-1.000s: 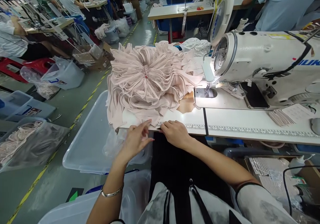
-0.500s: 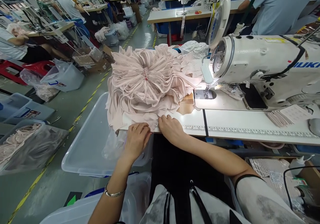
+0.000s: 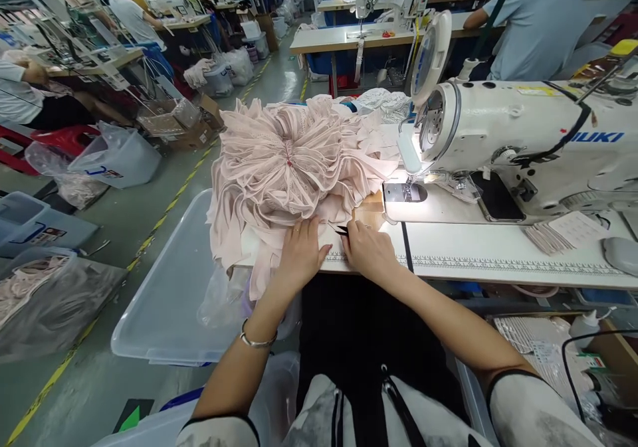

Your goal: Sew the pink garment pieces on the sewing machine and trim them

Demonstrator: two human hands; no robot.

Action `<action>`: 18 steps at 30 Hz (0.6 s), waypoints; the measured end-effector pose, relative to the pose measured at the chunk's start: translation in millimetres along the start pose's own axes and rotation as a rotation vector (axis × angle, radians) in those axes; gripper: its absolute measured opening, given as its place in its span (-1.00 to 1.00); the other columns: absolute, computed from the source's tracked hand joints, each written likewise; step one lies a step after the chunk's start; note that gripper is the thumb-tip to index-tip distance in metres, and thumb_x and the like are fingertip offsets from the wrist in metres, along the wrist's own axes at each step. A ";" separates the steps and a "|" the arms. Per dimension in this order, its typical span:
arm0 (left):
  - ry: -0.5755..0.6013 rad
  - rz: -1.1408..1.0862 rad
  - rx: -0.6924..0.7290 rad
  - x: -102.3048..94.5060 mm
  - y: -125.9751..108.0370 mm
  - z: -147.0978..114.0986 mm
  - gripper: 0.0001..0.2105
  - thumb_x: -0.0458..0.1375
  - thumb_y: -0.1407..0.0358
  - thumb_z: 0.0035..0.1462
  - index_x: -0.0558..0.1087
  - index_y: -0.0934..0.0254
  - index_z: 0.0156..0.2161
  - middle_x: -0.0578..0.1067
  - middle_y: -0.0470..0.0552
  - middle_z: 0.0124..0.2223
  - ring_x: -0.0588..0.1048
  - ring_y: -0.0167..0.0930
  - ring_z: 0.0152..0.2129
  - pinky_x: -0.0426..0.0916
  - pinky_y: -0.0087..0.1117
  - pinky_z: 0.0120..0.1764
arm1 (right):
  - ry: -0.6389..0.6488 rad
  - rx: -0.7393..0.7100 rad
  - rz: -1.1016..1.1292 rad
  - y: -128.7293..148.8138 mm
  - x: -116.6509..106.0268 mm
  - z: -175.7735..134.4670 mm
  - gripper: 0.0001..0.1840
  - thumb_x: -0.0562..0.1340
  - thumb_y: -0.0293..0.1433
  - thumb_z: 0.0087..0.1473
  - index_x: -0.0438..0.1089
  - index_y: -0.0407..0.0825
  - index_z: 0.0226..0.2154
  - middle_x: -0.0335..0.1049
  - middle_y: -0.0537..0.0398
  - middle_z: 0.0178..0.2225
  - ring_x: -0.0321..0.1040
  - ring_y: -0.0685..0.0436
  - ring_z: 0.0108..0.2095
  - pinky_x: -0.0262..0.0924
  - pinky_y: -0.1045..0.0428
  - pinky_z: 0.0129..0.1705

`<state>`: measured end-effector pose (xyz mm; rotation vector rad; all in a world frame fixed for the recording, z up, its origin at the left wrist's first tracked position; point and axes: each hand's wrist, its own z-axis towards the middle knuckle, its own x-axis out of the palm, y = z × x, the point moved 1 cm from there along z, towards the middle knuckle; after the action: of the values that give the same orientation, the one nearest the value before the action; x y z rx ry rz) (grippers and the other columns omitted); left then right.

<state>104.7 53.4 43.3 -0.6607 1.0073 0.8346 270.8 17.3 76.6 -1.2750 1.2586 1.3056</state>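
Thread-trimming appears in hand: right hand (image 3: 369,248) closed around small snips (image 3: 341,230), left hand (image 3: 302,258) on pink fabric (image 3: 294,168) (any pinch hidden); the next cut likely requires taut fabric.

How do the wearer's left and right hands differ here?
The left hand lies on the pink fabric, thumb apart; the right hand holds a small dark pointed tool. The left hand has a bangle at its wrist; the right hand has none. Both reach over the white tabletop.

Left of the sewing machine (image 3: 518,135), the right hand (image 3: 371,251) hides part of a dark tool (image 3: 342,231). Behind the machine, a co-worker (image 3: 533,35) is cut off above.
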 end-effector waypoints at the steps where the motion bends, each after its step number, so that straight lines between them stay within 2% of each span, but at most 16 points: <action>1: 0.039 0.024 -0.060 5.4 1.2 3.4 -0.71 0.08 0.26 0.26 0.42 0.40 0.01 0.53 0.29 -0.03 0.48 -0.08 -0.09 0.33 -0.14 -0.05 | 0.001 0.013 -0.007 -3.1 -1.7 1.0 -0.68 -0.08 -0.27 0.39 0.27 -0.09 -0.06 0.43 -0.12 -0.15 0.47 -0.26 -0.21 0.24 -0.03 -0.34; 4: 0.105 -0.002 -0.242 12.3 14.1 2.6 -0.76 -0.03 0.29 0.29 0.47 0.32 -0.23 0.54 0.23 -0.22 0.51 -0.13 -0.25 0.35 -0.19 -0.17 | 0.012 -0.021 -0.017 -5.9 -5.1 5.8 -0.68 -0.07 -0.27 0.39 0.28 -0.09 -0.05 0.43 -0.13 -0.14 0.46 -0.26 -0.22 0.23 -0.03 -0.33; 7: 0.125 -0.098 -0.322 9.4 28.7 -6.4 -0.72 -0.07 0.25 0.29 0.45 0.26 -0.32 0.54 0.17 -0.29 0.52 -0.18 -0.29 0.36 -0.25 -0.22 | 0.011 -0.127 -0.025 2.6 -4.5 12.7 -0.72 -0.06 -0.36 0.38 0.29 -0.09 -0.04 0.43 -0.16 -0.11 0.45 -0.25 -0.18 0.25 -0.02 -0.30; 12: 0.150 -0.130 -0.317 5.8 30.6 -11.8 -0.73 -0.05 0.23 0.27 0.45 0.24 -0.33 0.56 0.12 -0.29 0.53 -0.21 -0.27 0.37 -0.27 -0.19 | 0.016 -0.225 -0.051 28.2 0.8 31.8 -0.60 -0.15 -0.59 0.29 0.31 -0.16 -0.02 0.43 -0.25 -0.14 0.45 -0.25 -0.13 0.29 -0.03 -0.26; 16: 0.175 -0.138 -0.293 3.8 22.5 -11.4 -0.75 -0.04 0.26 0.26 0.46 0.23 -0.33 0.58 0.11 -0.26 0.54 -0.23 -0.22 0.36 -0.28 -0.15 | 0.034 -0.241 -0.040 37.4 3.9 45.9 -0.59 -0.13 -0.61 0.28 0.33 -0.21 -0.01 0.44 -0.29 -0.13 0.47 -0.26 -0.13 0.30 -0.04 -0.23; 18: 0.227 -0.138 -0.249 -7.6 26.1 -15.9 -0.76 -0.03 0.28 0.25 0.46 0.23 -0.36 0.58 0.10 -0.28 0.54 -0.23 -0.21 0.36 -0.28 -0.15 | 0.045 -0.253 -0.040 33.7 3.4 45.0 -0.60 -0.11 -0.60 0.28 0.34 -0.19 -0.01 0.46 -0.26 -0.16 0.48 -0.25 -0.15 0.28 -0.02 -0.24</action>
<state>73.3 52.3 41.3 -1.0449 1.0555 0.7819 233.1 59.0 73.7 -1.5056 1.1184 1.4481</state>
